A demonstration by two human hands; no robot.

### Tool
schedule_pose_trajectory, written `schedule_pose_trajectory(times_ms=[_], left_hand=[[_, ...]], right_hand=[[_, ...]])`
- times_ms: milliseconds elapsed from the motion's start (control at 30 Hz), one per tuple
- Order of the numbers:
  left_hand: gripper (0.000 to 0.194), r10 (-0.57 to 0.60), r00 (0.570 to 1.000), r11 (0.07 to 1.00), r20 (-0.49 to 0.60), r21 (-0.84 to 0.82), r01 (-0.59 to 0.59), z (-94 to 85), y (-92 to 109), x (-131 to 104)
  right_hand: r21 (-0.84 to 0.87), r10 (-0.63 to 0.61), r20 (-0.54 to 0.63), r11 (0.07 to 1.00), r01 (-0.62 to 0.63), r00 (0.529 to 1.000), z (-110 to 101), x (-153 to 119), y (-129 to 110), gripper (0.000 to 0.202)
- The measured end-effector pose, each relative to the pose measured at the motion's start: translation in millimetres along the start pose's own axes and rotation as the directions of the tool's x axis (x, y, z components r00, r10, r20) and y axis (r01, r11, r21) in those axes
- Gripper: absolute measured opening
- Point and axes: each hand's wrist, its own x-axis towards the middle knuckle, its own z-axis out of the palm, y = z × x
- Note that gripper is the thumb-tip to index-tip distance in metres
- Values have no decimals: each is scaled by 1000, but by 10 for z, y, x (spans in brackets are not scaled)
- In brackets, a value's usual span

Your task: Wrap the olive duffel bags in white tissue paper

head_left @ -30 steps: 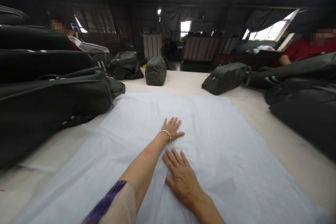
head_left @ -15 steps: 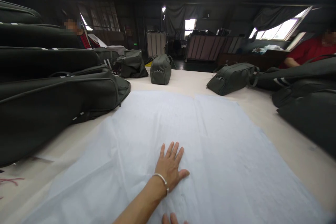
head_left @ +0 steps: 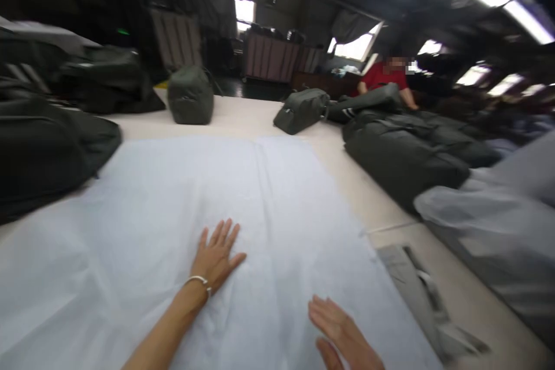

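Observation:
A wide, pale blue-white sheet (head_left: pixel 225 179) of thin, creased material covers the table in front of me. My left hand (head_left: pixel 219 257) lies flat on it with the fingers spread; a light bangle circles the wrist. Lower and to the right, my right hand (head_left: pixel 342 332) is over the sheet, fingers extended and thumb apart, holding nothing. I cannot tell whether it touches the sheet. Past the sheet's far edge stand a dark green bag (head_left: pixel 191 95) and another dark green bag (head_left: pixel 302 110).
Dark bags (head_left: pixel 47 150) lie along the left. More dark bags (head_left: pixel 403 150) are piled at right, by a person in red (head_left: pixel 381 78). Translucent wrapping (head_left: pixel 498 214) covers something nearer. A grey flat piece (head_left: pixel 416 295) rests beside the sheet on the pale table (head_left: pixel 347 185).
My view has swung to the right. My right hand has come further into view, apart from the left. The left hand stays flat on the sheet.

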Motion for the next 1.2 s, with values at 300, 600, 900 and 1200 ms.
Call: schedule_pose_trajectory(times_ms=[300, 600, 900, 1200], left_hand=[[68, 16, 999, 990, -36, 140, -11, -29, 28, 56], [67, 8, 1000, 988, -15, 156, -5, -54, 60, -17], [67, 4, 1000, 993, -19, 120, -2, -83, 79, -37], [75, 1, 998, 998, -66, 59, 3, -60, 70, -50]], right_hand=[[292, 900, -292, 407, -866, 324, -2004, -989, 1202, 61], [509, 886, 224, 250, -824, 407, -1899, -1029, 1667, 56], [510, 912, 142, 266, -818, 386, -1866, -959, 1661, 52], [506, 905, -12, 373, -778, 426, -1971, -1164, 1425, 50]])
